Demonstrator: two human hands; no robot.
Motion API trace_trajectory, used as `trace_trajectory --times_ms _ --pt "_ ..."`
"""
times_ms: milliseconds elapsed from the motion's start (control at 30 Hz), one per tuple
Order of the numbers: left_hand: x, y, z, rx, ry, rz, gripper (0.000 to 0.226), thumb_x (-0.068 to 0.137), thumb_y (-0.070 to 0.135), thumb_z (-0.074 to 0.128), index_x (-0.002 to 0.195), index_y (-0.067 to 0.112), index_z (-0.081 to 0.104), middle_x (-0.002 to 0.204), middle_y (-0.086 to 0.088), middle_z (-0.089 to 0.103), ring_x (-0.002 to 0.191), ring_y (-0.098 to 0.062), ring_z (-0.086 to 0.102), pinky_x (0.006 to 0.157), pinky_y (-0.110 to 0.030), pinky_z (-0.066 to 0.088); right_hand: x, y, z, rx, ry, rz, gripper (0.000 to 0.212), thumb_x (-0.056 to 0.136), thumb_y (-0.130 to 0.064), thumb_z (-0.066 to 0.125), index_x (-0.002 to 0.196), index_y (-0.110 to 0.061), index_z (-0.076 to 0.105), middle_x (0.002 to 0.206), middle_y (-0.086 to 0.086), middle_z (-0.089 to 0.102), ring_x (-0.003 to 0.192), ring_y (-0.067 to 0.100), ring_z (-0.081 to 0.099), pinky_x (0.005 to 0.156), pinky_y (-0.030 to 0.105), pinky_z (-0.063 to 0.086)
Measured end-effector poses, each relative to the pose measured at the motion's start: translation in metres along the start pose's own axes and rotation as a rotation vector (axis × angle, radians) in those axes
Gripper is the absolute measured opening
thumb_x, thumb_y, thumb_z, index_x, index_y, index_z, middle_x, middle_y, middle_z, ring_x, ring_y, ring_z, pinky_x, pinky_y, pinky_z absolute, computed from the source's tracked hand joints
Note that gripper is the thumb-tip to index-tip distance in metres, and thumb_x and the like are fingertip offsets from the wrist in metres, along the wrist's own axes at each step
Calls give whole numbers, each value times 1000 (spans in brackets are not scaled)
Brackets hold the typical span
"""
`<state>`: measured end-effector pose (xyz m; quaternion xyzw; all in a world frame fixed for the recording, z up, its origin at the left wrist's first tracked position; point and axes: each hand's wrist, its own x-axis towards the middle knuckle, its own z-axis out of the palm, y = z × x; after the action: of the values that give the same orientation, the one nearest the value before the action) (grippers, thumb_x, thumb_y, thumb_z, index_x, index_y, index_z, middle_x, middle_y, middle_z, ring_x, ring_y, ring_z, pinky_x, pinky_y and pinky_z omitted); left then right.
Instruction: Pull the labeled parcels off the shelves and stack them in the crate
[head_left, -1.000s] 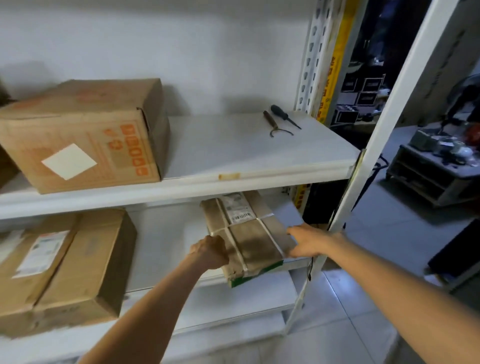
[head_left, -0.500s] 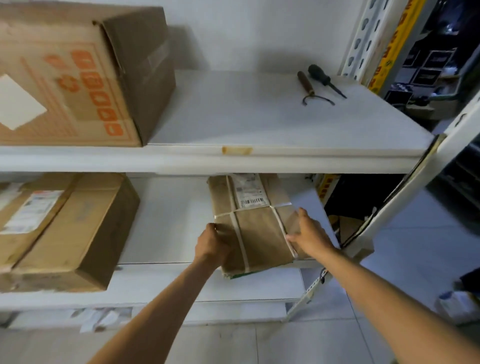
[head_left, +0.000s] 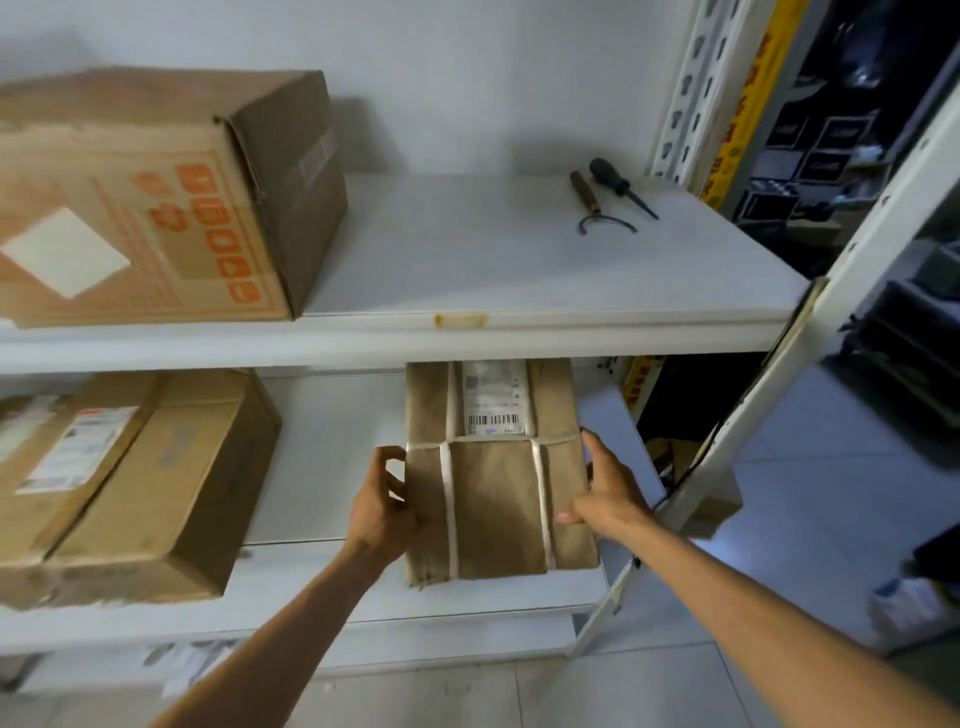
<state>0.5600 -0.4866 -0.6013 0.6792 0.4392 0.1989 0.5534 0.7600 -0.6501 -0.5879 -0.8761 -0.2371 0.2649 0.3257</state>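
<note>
Here, the left hand (head_left: 382, 512) curls its fingers round the left edge of the parcel (head_left: 493, 499). The right hand (head_left: 605, 493) pinches the right edge, fingers laid along the side, thumb on top. The parcel (brown paper, white string, barcode label at its far end) lies flat between both hands, toward the right end of the lower shelf (head_left: 322, 457). At that shelf's left end stands a closed labeled box (head_left: 130, 483), contents hidden. Above the shelf sits another closed box (head_left: 156, 197).
</note>
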Motion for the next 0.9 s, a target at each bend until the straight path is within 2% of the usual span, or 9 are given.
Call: trace_trajectory --times_ms 67,133,267,333,433,567,733,800,900 --pt "-8 -2 -13 -12 -50 21 66 50 -11 48 92 40 51 85 -14 49 67 -28 53 53 -37 50 -13 4 0 14 -43 -26 93 68 1 83 143 -26 33 112 5 62 98 22 63 74 31 58" --pt "-17 -6 -27 -8 -104 9 65 57 -22 51 98 29 50 87 -17 48 66 -26 51 48 -33 49 -28 4 4 26 -74 -33 81 71 2 81 137 -22 40 101 1 64 87 18 65 63 30 59" --pt "-29 -18 -50 -78 -220 -51 55 50 -2 56 102 15 53 90 -20 53 72 -27 55 55 -32 47 -56 -2 19 53 -95 29 86 74 5 77 145 -20 35 122 7 60 103 21 61 71 35 60" --pt "-29 -26 -60 -141 -241 -92 47 58 -11 55 102 7 53 92 -19 53 76 -29 55 57 -33 46 -67 -7 28 66 -103 51 84 72 6 78 142 -18 39 112 4 62 102 23 61 69 39 61" --pt "-28 -33 -86 -130 -263 -101 42 73 -27 46 97 6 55 97 -19 52 79 -30 55 60 -37 48 -90 -19 51 92 -45 51 73 69 10 79 127 -22 47 91 -5 57 86 16 60 63 32 58" --pt "-25 -39 -129 -82 -335 -92 44 74 -26 50 94 12 55 99 -16 51 82 -30 55 63 -39 51 -127 -38 88 124 84 75 68 62 13 79 119 -14 54 102 6 62 97 30 63 72 48 60" --pt "-23 -29 -168 -24 -424 -41 41 76 -22 48 104 7 55 98 -16 54 84 -28 57 57 -35 53 -168 -66 114 180 216 98 60 64 15 75 111 -14 52 106 5 59 94 22 59 66 37 59" --pt "-26 -26 -176 -15 -450 -28 39 77 -21 47 104 6 55 98 -16 55 85 -28 58 57 -36 53 -183 -72 119 184 245 115 57 64 15 75 109 -12 52 107 5 59 94 23 59 68 39 59" --pt "-30 -26 -181 -2 -462 2 33 78 -20 50 99 5 56 94 -16 57 86 -29 58 68 -45 56 -205 -81 119 176 264 129 55 65 15 75 105 -13 50 104 4 56 91 24 59 63 36 57"
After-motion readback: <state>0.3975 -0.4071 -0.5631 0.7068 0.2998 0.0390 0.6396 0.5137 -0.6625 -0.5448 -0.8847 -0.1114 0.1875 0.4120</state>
